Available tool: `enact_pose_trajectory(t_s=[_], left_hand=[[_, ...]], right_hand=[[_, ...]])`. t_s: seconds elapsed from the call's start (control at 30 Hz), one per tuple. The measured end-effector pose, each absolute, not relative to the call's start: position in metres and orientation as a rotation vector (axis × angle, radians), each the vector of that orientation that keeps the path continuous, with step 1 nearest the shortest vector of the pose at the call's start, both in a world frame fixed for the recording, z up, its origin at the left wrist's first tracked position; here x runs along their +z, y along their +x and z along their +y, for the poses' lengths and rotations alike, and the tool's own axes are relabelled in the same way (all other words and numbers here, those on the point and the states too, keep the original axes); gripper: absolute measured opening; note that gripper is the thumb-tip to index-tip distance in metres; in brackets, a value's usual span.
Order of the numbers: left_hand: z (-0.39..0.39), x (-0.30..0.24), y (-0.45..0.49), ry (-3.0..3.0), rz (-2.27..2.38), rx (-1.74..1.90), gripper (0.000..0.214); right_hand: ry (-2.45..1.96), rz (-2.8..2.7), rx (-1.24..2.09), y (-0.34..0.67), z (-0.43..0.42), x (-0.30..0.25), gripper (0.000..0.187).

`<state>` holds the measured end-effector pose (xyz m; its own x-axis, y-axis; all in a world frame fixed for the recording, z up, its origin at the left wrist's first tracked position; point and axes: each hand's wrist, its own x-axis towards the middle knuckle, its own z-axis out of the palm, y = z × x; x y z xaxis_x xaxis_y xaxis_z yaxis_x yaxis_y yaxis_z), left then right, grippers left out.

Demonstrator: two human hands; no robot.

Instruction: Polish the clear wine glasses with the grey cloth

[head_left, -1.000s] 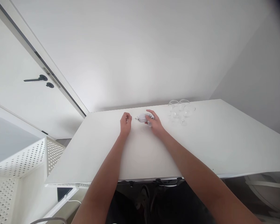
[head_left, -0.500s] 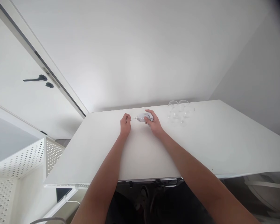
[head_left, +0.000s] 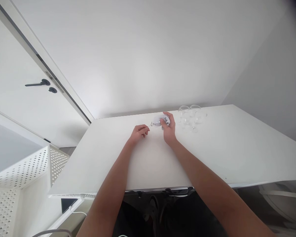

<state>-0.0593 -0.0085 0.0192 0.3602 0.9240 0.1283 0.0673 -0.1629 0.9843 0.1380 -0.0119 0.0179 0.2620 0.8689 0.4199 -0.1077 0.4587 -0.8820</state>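
Scanning from the frame's left: white door with a dark door handle [head_left: 37, 83] in the upper left, perforated white panel [head_left: 19, 171] in the lower left. None of it in play.

Centre: white table [head_left: 143, 164] fills the middle of the frame. Left hand [head_left: 138, 133] rests on the tabletop just left of centre, fingers loosely curled and pointing right. Fingertips sit at the stem end of a wine glass [head_left: 159, 121]; can't tell whether they actually pinch it, too small and transparent.

Right of that: right hand [head_left: 168, 126] is wrapped around the bowl of the glass, which lies tipped on its side just above the table, stem pointing left toward the other hand. Something pale seems bunched at the bowl under the fingers, maybe a cloth, not sure.

Further right: a cluster of stemmed glasses [head_left: 191, 117] stands upright near the table's back edge, close to the right hand but not touching.

Handling call: thin glass, light, rigid, slippery, fragile. Stem is likely the weak point. Best cradled around the bowl with light support at the foot, no twisting load between the two.
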Motion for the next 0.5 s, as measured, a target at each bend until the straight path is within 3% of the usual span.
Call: enact_pose_trajectory(t_s=[0.33,0.5], left_hand=[[-0.011,0.024,-0.062,1.471,0.836,0.791,0.038],[-0.009,0.023,-0.069,1.466,0.842,0.901,0.04]], right_hand=[[-0.864,-1.068,0.929,0.139,-0.012,0.022,0.043],[-0.866,-0.833,0.839,0.144,-0.003,0.013,0.06]])
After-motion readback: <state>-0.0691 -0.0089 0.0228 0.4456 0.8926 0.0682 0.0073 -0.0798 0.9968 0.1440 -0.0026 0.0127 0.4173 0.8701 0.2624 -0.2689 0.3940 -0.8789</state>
